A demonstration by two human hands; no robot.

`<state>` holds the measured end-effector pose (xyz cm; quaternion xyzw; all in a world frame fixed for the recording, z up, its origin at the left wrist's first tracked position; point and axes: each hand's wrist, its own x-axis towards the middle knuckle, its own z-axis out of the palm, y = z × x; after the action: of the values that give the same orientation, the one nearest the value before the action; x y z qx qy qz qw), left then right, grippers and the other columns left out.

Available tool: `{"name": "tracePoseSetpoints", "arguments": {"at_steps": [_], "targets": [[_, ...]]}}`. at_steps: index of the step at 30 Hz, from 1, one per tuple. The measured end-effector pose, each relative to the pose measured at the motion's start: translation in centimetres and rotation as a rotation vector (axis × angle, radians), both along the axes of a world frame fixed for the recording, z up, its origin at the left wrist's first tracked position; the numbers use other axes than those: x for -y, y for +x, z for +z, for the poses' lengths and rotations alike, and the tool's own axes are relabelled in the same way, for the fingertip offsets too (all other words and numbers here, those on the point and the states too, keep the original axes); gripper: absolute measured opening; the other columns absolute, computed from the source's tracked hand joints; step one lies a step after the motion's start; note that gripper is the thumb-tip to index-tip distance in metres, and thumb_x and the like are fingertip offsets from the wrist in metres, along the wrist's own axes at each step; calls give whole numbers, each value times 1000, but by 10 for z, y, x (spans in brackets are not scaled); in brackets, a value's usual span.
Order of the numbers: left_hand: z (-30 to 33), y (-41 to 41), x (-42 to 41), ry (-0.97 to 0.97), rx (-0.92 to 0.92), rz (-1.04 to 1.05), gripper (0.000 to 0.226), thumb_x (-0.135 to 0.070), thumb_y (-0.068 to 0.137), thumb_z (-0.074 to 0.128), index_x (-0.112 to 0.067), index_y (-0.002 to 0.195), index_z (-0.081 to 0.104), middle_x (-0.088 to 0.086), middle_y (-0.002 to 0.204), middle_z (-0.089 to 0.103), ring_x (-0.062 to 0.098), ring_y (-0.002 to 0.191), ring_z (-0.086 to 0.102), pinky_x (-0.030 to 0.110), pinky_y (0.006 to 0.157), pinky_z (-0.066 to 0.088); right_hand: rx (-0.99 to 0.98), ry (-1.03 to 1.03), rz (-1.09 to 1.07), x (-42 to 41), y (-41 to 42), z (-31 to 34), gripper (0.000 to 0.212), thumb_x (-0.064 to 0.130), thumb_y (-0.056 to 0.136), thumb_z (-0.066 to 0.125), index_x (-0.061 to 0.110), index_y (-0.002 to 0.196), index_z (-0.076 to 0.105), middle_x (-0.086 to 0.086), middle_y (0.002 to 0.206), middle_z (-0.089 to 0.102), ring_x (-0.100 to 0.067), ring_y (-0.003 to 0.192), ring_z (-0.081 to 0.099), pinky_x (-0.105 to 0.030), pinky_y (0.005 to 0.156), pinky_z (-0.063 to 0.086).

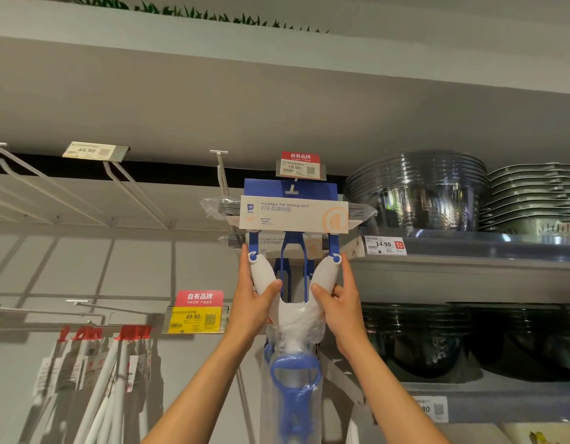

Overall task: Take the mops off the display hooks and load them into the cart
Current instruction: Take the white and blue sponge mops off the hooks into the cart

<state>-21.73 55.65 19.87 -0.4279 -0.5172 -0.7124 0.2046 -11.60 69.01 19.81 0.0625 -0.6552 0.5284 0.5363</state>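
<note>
Fingers (275, 285) of my left hand (250, 302) and right hand (336, 304) curl round the mop (293, 213) yoke; step: unhooking; next, I judge, lift its card clear of the hook (291, 188).

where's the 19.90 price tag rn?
Head view, centre and high: the 19.90 price tag sits at the hook's front end, directly above the sponge mop that both hands grip, left of the stacked clear bowls.
</note>
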Motion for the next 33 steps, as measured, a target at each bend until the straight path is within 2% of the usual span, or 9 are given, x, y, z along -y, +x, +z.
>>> {"name": "tracePoseSetpoints", "arguments": {"at_steps": [2,5,7,11,15,18,21,25,33], "targets": [[-2,-1,-2,-4,7,11,94,-24,93,69,-75,140,5,-4,156,39,28,131,53,61,90,55,11,-7,2,-1,-2,-1,85,8,94,66,47,155,20,0,100,67,-16,91,70,-37,80,60],[-3,-2,-4,-16,32,42,95,-25,94,69,-79,135,4,-3,156,39,30,130,53,61,90,55,31,-10,4,-2,-5,-1,85,7,94,65,44,155,19,6,99,64,-11,87,67,-29,74,58],[-1,-4,-5,-16,37,51,95,-24,93,69,-84,129,4,-3,157,38,31,131,52,62,92,54,42,-15,11,-3,-8,0,85,7,94,65,44,155,19,3,107,65,-9,90,66,-28,76,57],[3,-7,-6,-17,62,43,95,-22,92,70,-88,121,9,-2,155,41,32,130,53,63,93,53,51,-55,22,-6,-17,2,83,8,94,65,45,154,22,-7,131,62,-15,104,66,-38,87,59],[5,-11,-12,-20,113,31,91,-21,91,72,-75,138,15,-3,150,47,31,124,57,62,89,55,42,-77,23,-12,-27,3,81,7,93,65,44,154,25,-6,135,60,-17,107,66,-44,92,58],[5,-16,-17,22,164,23,83,-20,92,69,-64,145,22,-3,142,56,28,114,64,58,82,59,55,-85,14,-16,-36,5,81,9,91,66,45,152,28,-8,136,60,-22,111,65,-44,92,58],[4,-18,-25,30,210,101,73,-26,96,64,-52,152,23,0,139,58,29,111,65,57,82,59,58,-99,5,-18,-46,6,82,11,89,68,49,150,29,-8,137,59,-24,115,64,-46,93,57],[6,-23,-35,6,285,119,61,-25,103,49,-46,154,23,7,137,58,34,111,64,57,82,60,69,-130,2,-27,-55,6,81,10,90,69,48,150,30,-7,139,58,-25,117,62,-50,96,56],[7,-41,-47,-29,314,150,59,-25,104,49,-43,154,26,10,136,59,37,111,64,58,86,58,88,-160,12,-38,-76,6,80,8,90,68,45,151,30,-4,145,52,-27,125,56,-53,100,52]]}}
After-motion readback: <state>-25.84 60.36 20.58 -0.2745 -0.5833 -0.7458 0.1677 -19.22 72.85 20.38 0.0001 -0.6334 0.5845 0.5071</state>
